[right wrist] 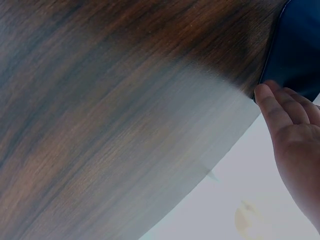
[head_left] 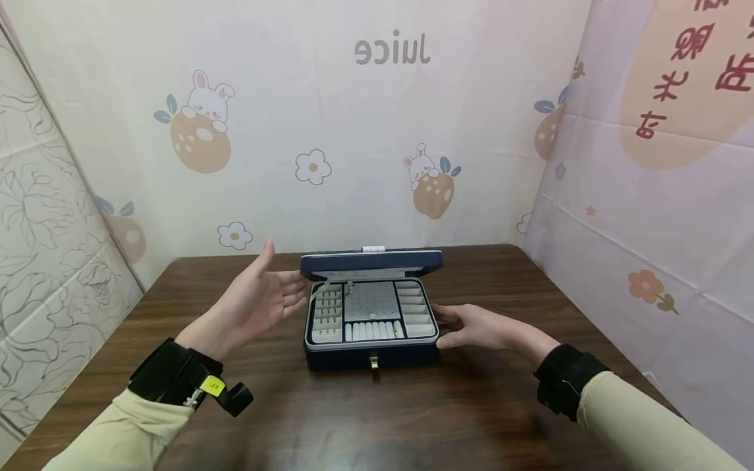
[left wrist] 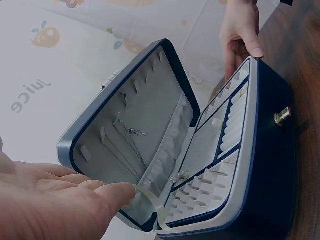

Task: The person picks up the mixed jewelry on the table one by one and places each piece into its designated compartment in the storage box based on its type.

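Note:
A dark blue jewelry box (head_left: 370, 357) stands on the table with its lid (head_left: 371, 263) raised. My left hand (head_left: 253, 301), palm turned toward the box and fingers straight, is at the lid's left end; whether it touches cannot be told. Fingers of my right hand (head_left: 478, 326) lie against the box's right side, its thumb by the front corner. In the left wrist view, necklaces (left wrist: 134, 132) hang inside the lid, and a pale ribbon (left wrist: 149, 195) joins lid and base. The base holds white ring rolls (head_left: 372, 331), an ear-stud panel (head_left: 371, 297) and small compartments (head_left: 417, 314).
The brown wooden table (head_left: 365, 425) reaches back to a printed curtain (head_left: 353, 131). More printed cloth (head_left: 648, 248) hangs along the right side, and a floral one (head_left: 47, 261) on the left. A gold clasp (left wrist: 282, 116) sits on the box front.

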Motion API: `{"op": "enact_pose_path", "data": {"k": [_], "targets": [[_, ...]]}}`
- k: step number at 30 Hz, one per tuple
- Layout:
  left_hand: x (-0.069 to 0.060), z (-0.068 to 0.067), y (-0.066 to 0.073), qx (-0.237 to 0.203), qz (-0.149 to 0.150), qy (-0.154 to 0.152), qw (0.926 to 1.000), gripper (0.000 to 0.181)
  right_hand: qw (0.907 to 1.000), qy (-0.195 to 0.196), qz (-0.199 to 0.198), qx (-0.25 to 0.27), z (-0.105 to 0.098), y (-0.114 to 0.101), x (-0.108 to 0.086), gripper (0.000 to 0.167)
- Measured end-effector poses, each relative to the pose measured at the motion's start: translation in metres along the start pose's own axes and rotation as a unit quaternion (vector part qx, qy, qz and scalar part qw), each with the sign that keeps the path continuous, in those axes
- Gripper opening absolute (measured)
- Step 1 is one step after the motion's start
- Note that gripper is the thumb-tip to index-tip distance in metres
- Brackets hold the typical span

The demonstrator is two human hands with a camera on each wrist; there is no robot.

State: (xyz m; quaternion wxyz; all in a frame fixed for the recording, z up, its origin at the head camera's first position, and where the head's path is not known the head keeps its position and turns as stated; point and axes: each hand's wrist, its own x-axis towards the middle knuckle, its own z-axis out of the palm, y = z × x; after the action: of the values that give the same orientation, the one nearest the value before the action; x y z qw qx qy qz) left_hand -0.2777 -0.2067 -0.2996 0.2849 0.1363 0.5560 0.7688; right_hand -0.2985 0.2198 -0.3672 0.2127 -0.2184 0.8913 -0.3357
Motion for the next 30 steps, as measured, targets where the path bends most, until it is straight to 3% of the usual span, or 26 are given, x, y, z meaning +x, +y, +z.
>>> {"op": "enact_pose_path", "data": {"k": [30], "targets": [[-0.018, -0.004, -0.022, 0.001, -0.033, -0.026, 0.9991, 0.108, 0.9999, -0.002, -0.009, 0.012, 0.001, 0.000, -0.001, 0.085]]}}
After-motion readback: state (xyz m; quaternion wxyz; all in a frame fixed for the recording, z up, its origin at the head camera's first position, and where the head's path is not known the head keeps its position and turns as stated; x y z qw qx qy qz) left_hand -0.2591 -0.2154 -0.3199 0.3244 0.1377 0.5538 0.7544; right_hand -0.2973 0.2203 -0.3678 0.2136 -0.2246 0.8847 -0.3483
